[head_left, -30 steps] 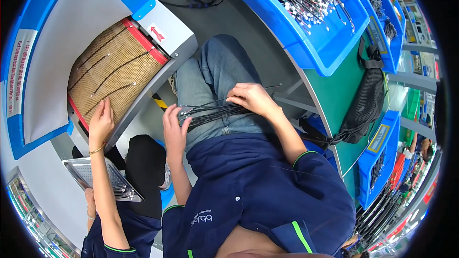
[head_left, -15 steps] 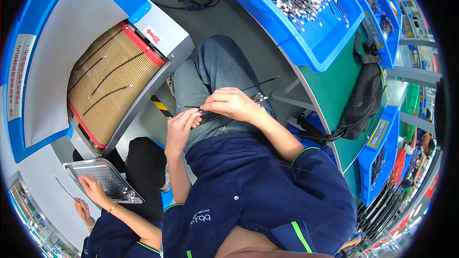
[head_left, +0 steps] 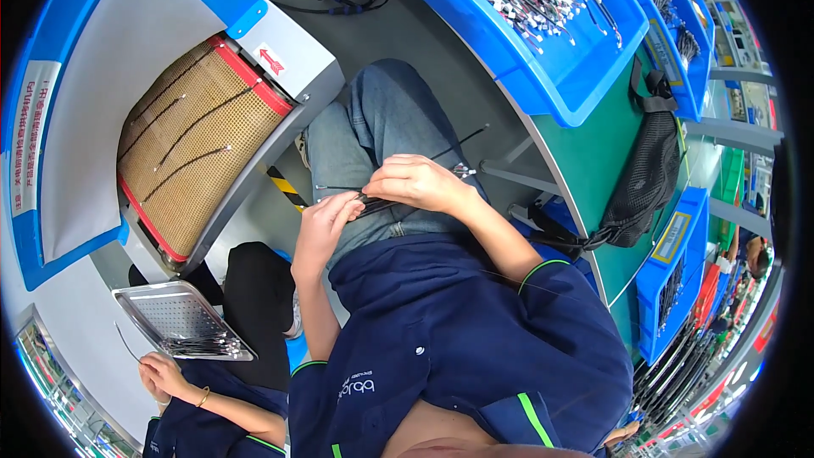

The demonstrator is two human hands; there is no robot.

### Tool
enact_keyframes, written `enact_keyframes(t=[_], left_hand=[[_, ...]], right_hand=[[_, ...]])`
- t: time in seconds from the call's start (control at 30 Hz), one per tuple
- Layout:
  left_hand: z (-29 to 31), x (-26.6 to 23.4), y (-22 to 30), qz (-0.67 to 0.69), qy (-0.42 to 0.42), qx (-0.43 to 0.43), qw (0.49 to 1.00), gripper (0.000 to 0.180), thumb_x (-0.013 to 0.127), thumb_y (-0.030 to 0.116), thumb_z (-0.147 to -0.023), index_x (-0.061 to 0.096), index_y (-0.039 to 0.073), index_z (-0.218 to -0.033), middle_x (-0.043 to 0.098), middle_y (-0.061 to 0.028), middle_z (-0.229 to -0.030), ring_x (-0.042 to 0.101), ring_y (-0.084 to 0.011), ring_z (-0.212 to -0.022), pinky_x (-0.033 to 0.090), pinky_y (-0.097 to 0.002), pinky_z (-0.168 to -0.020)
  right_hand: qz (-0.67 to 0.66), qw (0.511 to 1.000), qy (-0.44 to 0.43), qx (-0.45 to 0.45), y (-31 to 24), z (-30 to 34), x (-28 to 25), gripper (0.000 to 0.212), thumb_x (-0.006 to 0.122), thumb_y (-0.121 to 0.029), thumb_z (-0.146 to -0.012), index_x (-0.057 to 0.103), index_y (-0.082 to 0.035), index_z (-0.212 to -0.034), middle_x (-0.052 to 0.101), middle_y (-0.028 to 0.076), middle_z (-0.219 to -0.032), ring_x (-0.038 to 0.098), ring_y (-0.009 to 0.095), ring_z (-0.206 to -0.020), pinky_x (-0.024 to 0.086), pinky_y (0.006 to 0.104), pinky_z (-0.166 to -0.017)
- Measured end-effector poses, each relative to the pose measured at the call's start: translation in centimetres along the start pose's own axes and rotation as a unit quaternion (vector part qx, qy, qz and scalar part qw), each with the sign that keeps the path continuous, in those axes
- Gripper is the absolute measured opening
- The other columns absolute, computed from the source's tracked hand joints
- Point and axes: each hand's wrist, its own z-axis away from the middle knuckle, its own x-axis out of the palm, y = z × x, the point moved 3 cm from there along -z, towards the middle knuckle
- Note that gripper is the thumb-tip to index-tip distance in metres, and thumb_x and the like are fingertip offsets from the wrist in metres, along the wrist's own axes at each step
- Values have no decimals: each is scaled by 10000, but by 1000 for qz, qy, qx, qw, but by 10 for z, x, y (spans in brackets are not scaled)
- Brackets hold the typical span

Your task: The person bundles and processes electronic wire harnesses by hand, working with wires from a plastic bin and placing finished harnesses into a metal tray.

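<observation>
Over my lap, my left hand (head_left: pixel 324 225) is closed with its fingertips pinching the near ends of thin black cables. My right hand (head_left: pixel 415 182) closes over the same bundle from above, close to the left fingertips. White connectors of the cable bundle (head_left: pixel 463 170) stick out to the right of my right hand. One separate black cable (head_left: pixel 454 147) reaches farther up and right, and its other thin end pokes out left past my fingers. How the cables lie between the fingers is hidden.
At left, a mesh conveyor belt (head_left: pixel 208 127) carries several black cables beside a white and blue machine. A co-worker's hands (head_left: pixel 165 377) hold a cable near a metal tray (head_left: pixel 174 288). At upper right, a blue bin (head_left: pixel 585 76) full of cables stands on a green table (head_left: pixel 564 153).
The cables on the belt have shifted slightly left and toward me. The co-worker's hands have come together at one cable. My own hands have barely moved.
</observation>
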Motion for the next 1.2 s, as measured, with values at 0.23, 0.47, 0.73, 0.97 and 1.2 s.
enact_keyframes(t=[0.23, 0.47, 0.73, 0.97, 1.2], left_hand=[[0, 0, 5, -14, 36, 17, 999, 143, 615, 25, -860, 662, -57, -968, 676, -110, -800, 665, -152, -718, 532, -260, -654], [2, -3, 10, -228, 112, 220, 942, 148, 701, 29, -758, 667, 5, -900, 651, -94, -801, 626, -234, -720, 504, -324, -652], [3, -1, 13, -223, 161, 262, 925, 158, 729, 19, -709, 663, 23, -852, 651, -71, -818, 627, -235, -745, 512, -335, -653], [4, 1, 13, -188, 179, 242, 935, 149, 708, -33, -682, 640, 23, -803, 646, -75, -784, 624, -241, -722, 506, -327, -655], [3, 5, 17, -196, 180, 253, 930, 180, 716, -64, -670, 640, 10, -816, 656, -89, -784, 627, -237, -710, 504, -312, -641]], right_hand=[[29, 999, 17, -7, -1, -4, -1, 127, 647, -131, -783, 627, -61, -887, 596, 26, -834, 596, 198, -768, 489, 320, -691], [-6, 1000, -8, 0, -1, -7, 5, 134, 635, -134, -802, 617, -50, -906, 562, 51, -823, 589, 226, -766, 490, 342, -684], [-11, 999, -25, 17, -2, -7, 5, 148, 637, -145, -808, 614, -43, -913, 574, 64, -847, 597, 241, -788, 497, 345, -705], [4, 999, -8, 32, 3, -1, -3, 140, 685, -138, -793, 657, -34, -882, 640, 48, -840, 618, 212, -773, 496, 334, -711], [4, 999, 4, 44, -1, 3, -4, 117, 685, -128, -796, 665, -34, -863, 656, 43, -819, 622, 216, -766, 495, 334, -713]])
